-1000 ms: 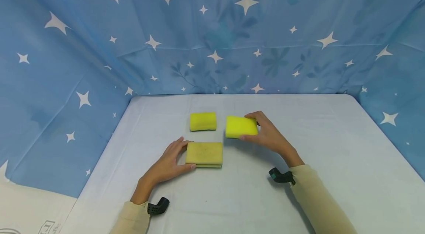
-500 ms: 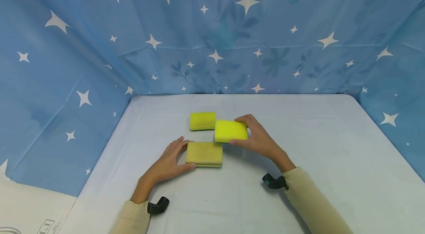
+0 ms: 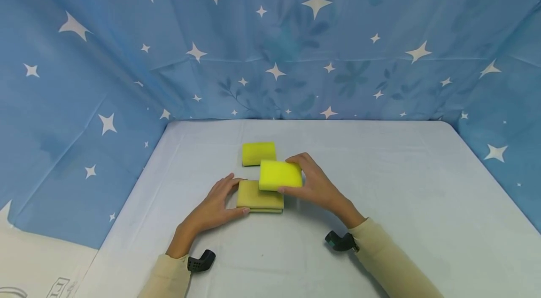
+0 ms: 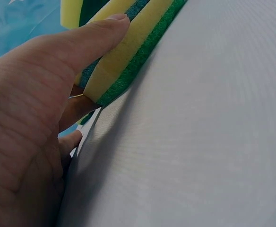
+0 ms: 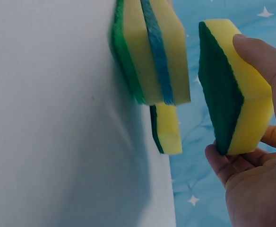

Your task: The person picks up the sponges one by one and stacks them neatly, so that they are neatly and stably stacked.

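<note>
A bright yellow sponge (image 3: 280,176) with a dark green scouring layer underneath is held up by my right hand (image 3: 319,187), thumb on its near side and fingers on its far side. It hovers over the right part of a stack of two sponges (image 3: 253,202), apart from it in the right wrist view. That stack has duller yellow foam, with one blue and one green (image 4: 133,66) scouring layer. My left hand (image 3: 213,206) steadies the stack from its left, thumb at the near edge and fingers at the far edge.
Behind the stack another yellow sponge (image 3: 258,153) lies on the white tabletop (image 3: 380,171). A blue star-patterned curtain (image 3: 279,44) surrounds the table at the back and sides. Black wrist devices (image 3: 202,261) sit at both cuffs.
My right hand has carried the bright yellow sponge left and nearer, from right of the stack to over it. The left hand and the stack have stayed in place.
</note>
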The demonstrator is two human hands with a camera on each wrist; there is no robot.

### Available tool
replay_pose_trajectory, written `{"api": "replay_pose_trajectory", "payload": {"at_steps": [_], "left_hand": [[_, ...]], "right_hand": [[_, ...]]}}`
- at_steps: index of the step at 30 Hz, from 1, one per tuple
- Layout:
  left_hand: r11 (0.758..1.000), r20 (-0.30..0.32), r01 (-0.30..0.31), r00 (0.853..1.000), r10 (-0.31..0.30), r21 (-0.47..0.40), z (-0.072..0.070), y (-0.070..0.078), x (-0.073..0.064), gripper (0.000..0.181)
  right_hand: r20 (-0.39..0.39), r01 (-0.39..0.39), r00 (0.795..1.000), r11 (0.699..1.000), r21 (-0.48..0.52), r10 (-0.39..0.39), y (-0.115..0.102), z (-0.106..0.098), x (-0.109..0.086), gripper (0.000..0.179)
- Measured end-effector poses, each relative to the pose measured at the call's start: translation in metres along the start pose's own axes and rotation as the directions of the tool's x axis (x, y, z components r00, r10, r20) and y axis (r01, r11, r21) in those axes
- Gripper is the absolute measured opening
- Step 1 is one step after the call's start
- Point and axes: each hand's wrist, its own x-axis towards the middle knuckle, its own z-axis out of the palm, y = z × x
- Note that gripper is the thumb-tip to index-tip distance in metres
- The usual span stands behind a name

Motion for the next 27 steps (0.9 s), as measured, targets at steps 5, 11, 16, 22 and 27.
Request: {"api": "replay_pose_trajectory", "payload": {"at_steps": [5,11,16,22,27], "left_hand": [[1.000,-0.002,0.002,1.000,-0.002,0.008,0.000,0.000,0.000,0.085],[1.000,0.001,0.002,1.000,-0.002,-0.014,0.000,0.001,0.000,0.086],[1.000,0.008,0.010,1.000,-0.010,-0.014,0.000,0.001,-0.001,0.088],[1.000,0.001,0.006,1.000,-0.006,-0.023,0.000,0.000,-0.001,0.087],[1.000,-0.005,-0.010,1.000,0.010,-0.018,0.000,-0.001,-0.001,0.087]], "right_hand": [[-0.006,0.000,1.000,1.000,0.009,0.000,-0.006,0.008,-0.001,0.073],[0.006,0.018,1.000,1.000,0.018,-0.018,-0.009,0.020,-0.002,0.074],[-0.006,0.063,0.998,0.997,0.035,-0.063,-0.010,0.029,-0.003,0.073],[-0.008,0.080,0.997,0.996,0.038,-0.079,-0.011,0.037,-0.006,0.075],[-0.006,0.075,0.997,0.996,0.037,-0.075,-0.014,0.040,-0.007,0.076]]}}
